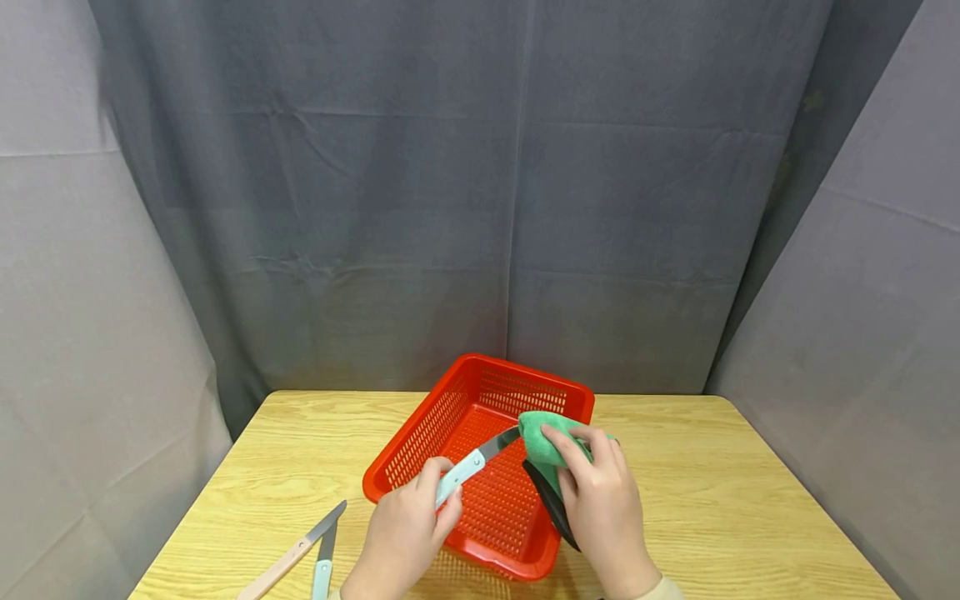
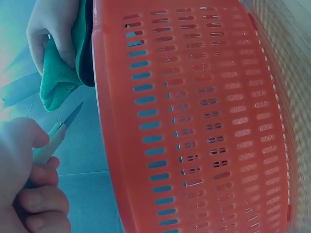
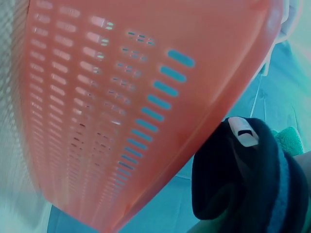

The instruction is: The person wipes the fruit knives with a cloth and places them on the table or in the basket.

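My left hand grips the pale blue handle of a table knife over the red basket. The blade slants up to the right. In the head view its tip meets the edge of a green cloth; in the left wrist view the tip shows just short of the cloth. My right hand holds that folded cloth between thumb and fingers above the basket's right side. A black soft strip hangs under this hand; the right wrist view shows black fabric with a small pale piece.
Two more knives lie on the wooden table left of my left hand: one with a pinkish handle, one with a pale blue handle. The basket stands angled near the far edge. Grey cloth walls surround the table.
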`<state>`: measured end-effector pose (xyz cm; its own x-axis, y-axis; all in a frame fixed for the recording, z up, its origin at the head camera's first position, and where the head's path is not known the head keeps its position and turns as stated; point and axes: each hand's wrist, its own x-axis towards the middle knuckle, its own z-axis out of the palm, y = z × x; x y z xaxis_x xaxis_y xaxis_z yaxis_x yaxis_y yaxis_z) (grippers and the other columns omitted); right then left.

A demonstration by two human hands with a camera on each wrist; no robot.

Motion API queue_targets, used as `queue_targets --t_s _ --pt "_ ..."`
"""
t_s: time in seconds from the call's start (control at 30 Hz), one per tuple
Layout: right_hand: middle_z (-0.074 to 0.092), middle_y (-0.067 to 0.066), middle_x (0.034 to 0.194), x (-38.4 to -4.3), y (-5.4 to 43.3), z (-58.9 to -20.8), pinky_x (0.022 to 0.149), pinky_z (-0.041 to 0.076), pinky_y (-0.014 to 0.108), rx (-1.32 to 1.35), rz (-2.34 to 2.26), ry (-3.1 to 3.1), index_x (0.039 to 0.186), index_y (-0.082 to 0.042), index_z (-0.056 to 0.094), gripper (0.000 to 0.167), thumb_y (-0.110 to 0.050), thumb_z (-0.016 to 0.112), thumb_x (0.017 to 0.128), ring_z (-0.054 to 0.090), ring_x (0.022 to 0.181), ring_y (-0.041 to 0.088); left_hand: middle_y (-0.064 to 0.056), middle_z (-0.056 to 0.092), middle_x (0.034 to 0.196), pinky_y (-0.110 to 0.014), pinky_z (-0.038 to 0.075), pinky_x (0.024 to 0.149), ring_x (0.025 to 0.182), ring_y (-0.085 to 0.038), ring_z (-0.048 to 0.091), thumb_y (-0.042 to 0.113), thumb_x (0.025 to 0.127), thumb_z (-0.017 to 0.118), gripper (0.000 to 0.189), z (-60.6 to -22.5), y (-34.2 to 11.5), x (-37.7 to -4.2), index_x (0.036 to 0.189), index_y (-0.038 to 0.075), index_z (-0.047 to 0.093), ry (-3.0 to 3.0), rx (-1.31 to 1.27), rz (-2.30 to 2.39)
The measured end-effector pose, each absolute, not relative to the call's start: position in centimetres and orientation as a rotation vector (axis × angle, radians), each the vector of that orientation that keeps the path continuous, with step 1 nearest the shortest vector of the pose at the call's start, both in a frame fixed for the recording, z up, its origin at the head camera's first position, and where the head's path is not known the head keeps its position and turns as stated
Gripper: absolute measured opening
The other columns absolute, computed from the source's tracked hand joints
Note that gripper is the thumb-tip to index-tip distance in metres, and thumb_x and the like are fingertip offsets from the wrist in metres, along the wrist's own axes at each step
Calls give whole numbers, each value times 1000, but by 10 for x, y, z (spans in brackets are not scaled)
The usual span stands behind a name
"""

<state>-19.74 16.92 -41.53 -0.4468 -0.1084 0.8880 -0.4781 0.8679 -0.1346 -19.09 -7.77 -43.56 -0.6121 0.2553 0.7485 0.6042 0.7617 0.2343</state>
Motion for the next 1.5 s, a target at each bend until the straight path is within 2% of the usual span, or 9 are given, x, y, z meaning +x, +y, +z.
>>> queue_targets --t_s 0.27,0.47,0.77,1.0,1.5 --pt "64 13 107 -191 162 -413 72 56 47 491 468 -2020 123 -20 74 63 12 77 69 63 88 31 17 30 61 -9 13 44 50 7 15 14 85 78 30 -435 -77 -192 109 8 61 -2238 -589 -617" --pt "64 13 108 -187 158 -414 73 56 48 590 464 -2037 125 -22 73 63 8 81 70 63 91 32 16 31 61 -10 15 44 49 6 17 14 86 78 29 -434 -76 -190 109 8 61 -2264 -564 -644" --pt "65 10 109 -186 154 -417 70 57 45 666 459 -2039 123 -24 73 64 8 83 68 63 91 28 16 34 62 -10 18 43 48 6 21 14 86 78 30 -433 -75 -189 110 8 61 -2271 -570 -682" --pt "65 7 112 -186 153 -419 68 57 42 682 444 -2070 124 -26 73 62 6 83 71 63 96 25 16 36 63 -9 18 45 50 5 22 14 85 79 31 -434 -75 -190 109 8 61 -2234 -591 -656" --pt "65 6 112 -188 152 -420 70 57 40 685 445 -2052 124 -25 73 69 10 86 66 63 96 24 17 33 63 -8 17 45 51 6 20 14 84 79 31 -435 -75 -190 109 8 61 -2211 -625 -642"
